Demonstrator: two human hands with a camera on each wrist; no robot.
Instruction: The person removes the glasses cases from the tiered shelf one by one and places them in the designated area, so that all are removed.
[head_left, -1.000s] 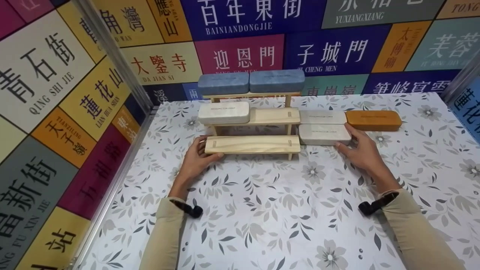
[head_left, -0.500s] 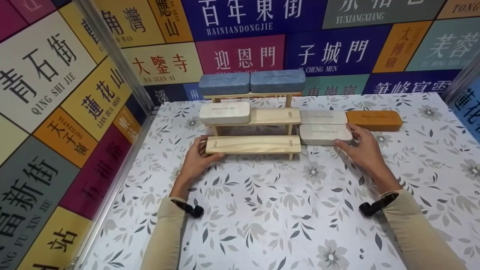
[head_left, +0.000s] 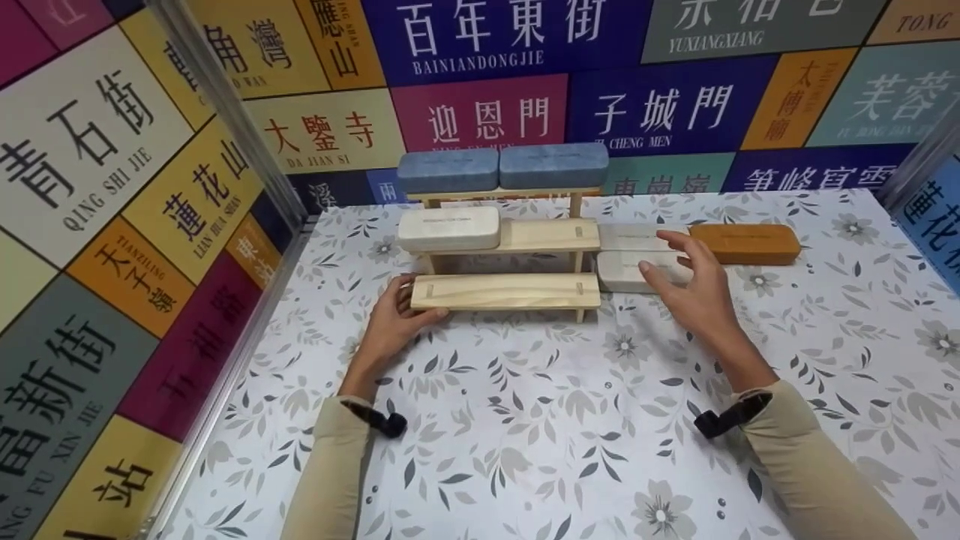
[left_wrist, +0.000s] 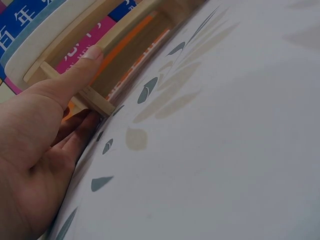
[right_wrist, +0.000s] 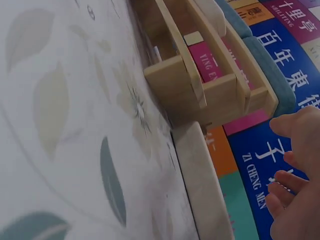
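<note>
The left hand (head_left: 395,319) grips the wooden rack (head_left: 506,290), while the right hand (head_left: 699,294), apparently at a reaching step, gapes over the front pale case (head_left: 624,271); grasping calls for narrowing.

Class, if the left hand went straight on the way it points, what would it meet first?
The bottom shelf, at its left end; the left hand appears to touch it there, though contact behind it is hidden.
</note>
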